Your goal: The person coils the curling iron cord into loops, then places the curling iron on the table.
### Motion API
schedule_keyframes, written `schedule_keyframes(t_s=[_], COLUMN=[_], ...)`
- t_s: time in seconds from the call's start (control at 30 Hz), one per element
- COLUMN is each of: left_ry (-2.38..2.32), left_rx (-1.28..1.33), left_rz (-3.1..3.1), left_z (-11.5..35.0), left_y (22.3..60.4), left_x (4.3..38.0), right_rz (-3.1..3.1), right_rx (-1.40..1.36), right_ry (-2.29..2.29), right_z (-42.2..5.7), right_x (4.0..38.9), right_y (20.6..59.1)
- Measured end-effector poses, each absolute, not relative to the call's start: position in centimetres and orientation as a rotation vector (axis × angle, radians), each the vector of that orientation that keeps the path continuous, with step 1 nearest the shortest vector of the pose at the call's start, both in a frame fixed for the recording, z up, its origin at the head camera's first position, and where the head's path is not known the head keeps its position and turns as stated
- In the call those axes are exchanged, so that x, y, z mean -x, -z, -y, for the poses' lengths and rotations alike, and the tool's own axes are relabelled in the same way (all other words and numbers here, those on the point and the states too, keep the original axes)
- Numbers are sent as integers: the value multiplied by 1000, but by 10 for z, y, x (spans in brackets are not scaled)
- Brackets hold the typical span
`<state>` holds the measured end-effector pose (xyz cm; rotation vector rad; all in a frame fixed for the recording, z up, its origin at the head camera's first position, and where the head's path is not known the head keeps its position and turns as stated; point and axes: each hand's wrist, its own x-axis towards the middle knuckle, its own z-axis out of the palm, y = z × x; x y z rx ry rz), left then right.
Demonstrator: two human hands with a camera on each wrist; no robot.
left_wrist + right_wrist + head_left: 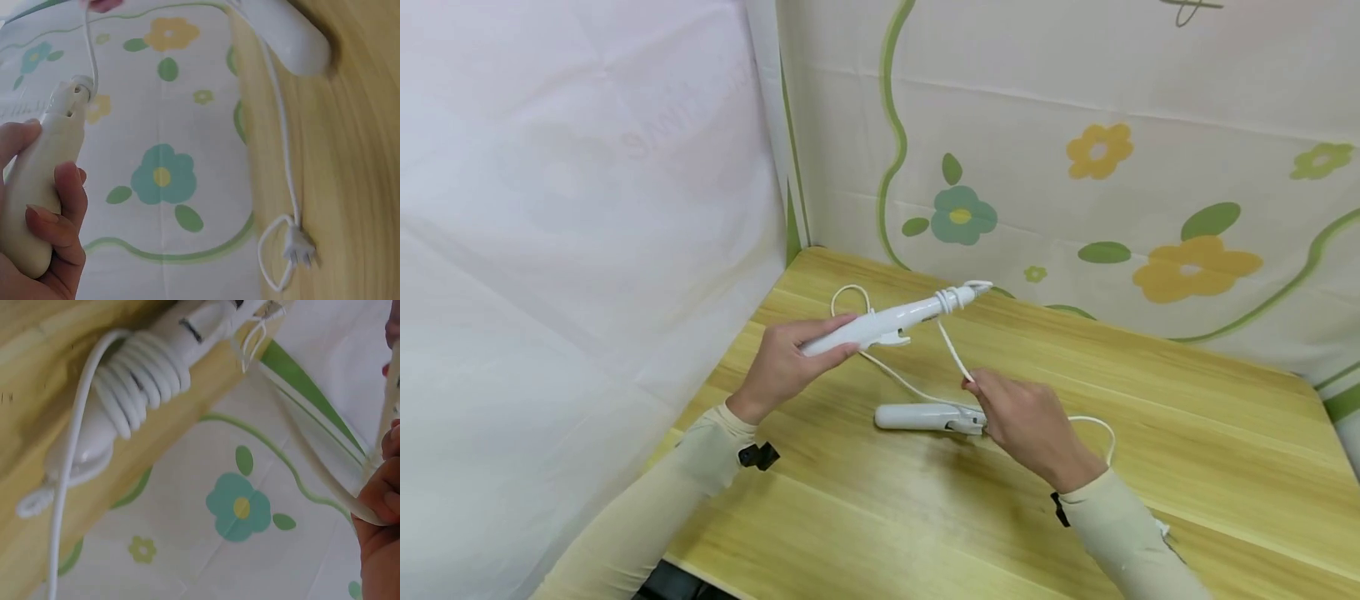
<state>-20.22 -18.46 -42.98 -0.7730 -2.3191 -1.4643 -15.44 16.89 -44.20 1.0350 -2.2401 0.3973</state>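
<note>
My left hand [781,364] grips the rounded end of a white wand-shaped corded appliance [895,320], raised above the table and tilted up to the right. A small lever-like part juts from its underside. Several turns of cord circle its far end. Between thumb and fingers, my right hand [1030,427] pinches the white cord [955,354] that runs down from those turns. A second, similar white appliance [913,417] lies on the table, its right end hidden behind the right hand. In the right wrist view, cord turns [142,384] wrap this second one.
The wooden table [820,517] meets a flower-printed cloth [1022,92] at the back and a plain white cloth [580,208] on the left. A two-pin plug [299,247] with a loop of cord lies near the table's back edge.
</note>
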Motion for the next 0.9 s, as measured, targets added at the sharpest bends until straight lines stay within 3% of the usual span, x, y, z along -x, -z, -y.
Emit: schedule_keyframes(t_s=[0.33,0.6,0.9], left_ry=[825,1224,1743], left_rx=[1249,1603,1513], left_rz=[2383,2436,2308], left_z=[186,190,195], left_y=[435,426,428], left_x=[199,192,188], right_rz=[2181,2230,2223], right_rx=[-1021,-1116,-1132], right_ry=[-233,-330,-575], right_z=[-191,-197,-181], right_x=[161,161,156], right_y=[419,421,434])
